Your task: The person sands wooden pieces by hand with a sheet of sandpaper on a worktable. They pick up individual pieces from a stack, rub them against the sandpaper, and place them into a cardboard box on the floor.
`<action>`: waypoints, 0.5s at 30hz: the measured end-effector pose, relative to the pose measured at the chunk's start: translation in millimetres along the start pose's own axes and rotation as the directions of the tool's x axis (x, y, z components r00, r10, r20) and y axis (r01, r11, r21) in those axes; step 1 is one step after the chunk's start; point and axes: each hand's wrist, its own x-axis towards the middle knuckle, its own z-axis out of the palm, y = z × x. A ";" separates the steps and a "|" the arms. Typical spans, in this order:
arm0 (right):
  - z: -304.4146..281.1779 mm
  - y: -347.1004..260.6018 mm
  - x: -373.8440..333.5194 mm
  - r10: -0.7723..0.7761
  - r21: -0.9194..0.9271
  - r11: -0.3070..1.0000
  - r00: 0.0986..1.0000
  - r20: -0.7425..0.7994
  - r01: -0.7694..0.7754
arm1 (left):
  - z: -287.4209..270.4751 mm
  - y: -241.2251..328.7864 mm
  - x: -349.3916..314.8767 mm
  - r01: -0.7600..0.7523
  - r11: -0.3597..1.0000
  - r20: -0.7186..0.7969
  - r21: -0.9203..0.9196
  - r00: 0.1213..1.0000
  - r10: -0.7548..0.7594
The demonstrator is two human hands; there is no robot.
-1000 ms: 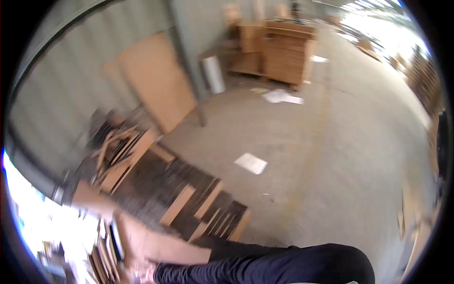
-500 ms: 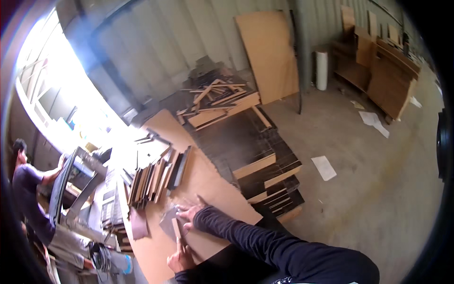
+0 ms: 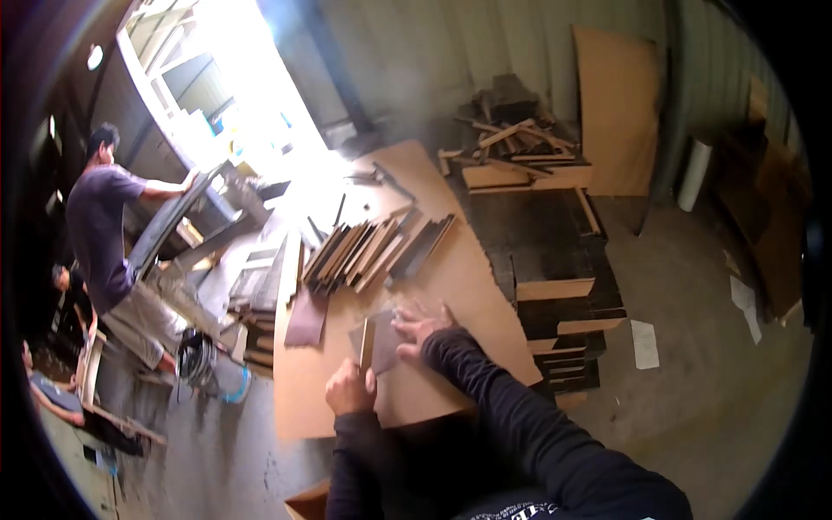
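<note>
My left hand (image 3: 351,389) is closed around one end of a short, narrow wood strip (image 3: 367,341). The strip's far part rests on or just over a grey rough-looking sheet (image 3: 383,357), perhaps sandpaper, on the tan board (image 3: 472,381). Fingers spread, my right hand (image 3: 423,328) lies on the sheet's right side. Beyond both hands a row of dark-edged wood strips (image 3: 355,253) leans together on the board. To the left of the sheet, a reddish-brown sheet (image 3: 307,318) hangs at the board's left edge.
Stacked dark panels (image 3: 546,238) stand right of the board, with scrap strips (image 3: 524,143) heaped at their far end. At left a person (image 3: 108,225) handles a dark frame (image 3: 173,221); another two people are lower left. A bucket (image 3: 232,381) stands on the floor.
The view has swung left, so the scene sits further right and more people show. The wood strip in my left hand now stands more upright in view. My right hand stays on the sheet.
</note>
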 end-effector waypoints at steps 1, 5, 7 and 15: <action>1.4 4.6 -0.2 0.020 0.023 1.000 1.000 -0.010 -0.020 | 7.0 1.1 5.2 -0.005 1.000 0.003 0.003 1.000 0.005; 9.3 12.5 4.7 0.031 -0.026 0.999 0.998 -0.053 -0.032 | 23.5 -5.7 13.3 0.042 0.999 0.163 -0.012 0.986 -0.039; 12.3 11.1 5.0 0.021 -0.030 0.999 0.998 -0.057 -0.022 | 24.7 -6.7 6.2 0.053 0.999 0.178 0.007 0.983 -0.053; 10.4 5.4 5.1 0.018 0.025 1.000 0.996 -0.083 -0.016 | 30.1 -8.8 22.7 0.076 0.978 0.211 0.192 0.970 -0.117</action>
